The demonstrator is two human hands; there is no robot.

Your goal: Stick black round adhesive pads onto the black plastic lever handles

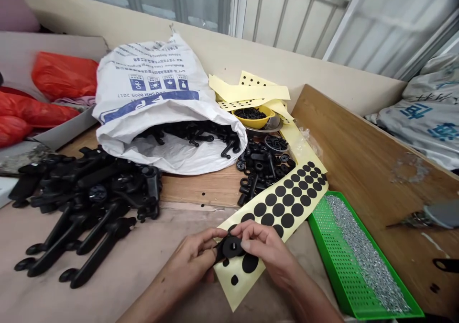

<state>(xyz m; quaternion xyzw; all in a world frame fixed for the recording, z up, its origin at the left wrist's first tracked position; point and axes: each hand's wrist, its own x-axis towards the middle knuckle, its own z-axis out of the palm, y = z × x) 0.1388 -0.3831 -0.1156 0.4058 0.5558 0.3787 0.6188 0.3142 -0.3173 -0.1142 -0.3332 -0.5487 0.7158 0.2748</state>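
**Both hands pinch a black part [231, 247] over a dotted sheet [224, 292]**

The left hand [190, 261] is curled nearly shut, its fingers and thumb holding the part's left side. The right hand [265, 246] is also almost closed, its fingertips pressing on the part's right side, beside a central hole. The part sits just above the near end of the sheet, a yellow strip with rows of black dots that runs far and right to a pile of small black parts [260, 170]. Room for moving lies left, where a stretch of pale tabletop [118, 289] separates the left hand from a heap of black levers [82, 189]. On the right, a green mesh tray [340, 261] of screws [366, 246] lies just beside the sheet, near the right forearm, and its far edge rests against a wooden board [369, 146]. More levers spill from a white sack [150, 74] at the far side.
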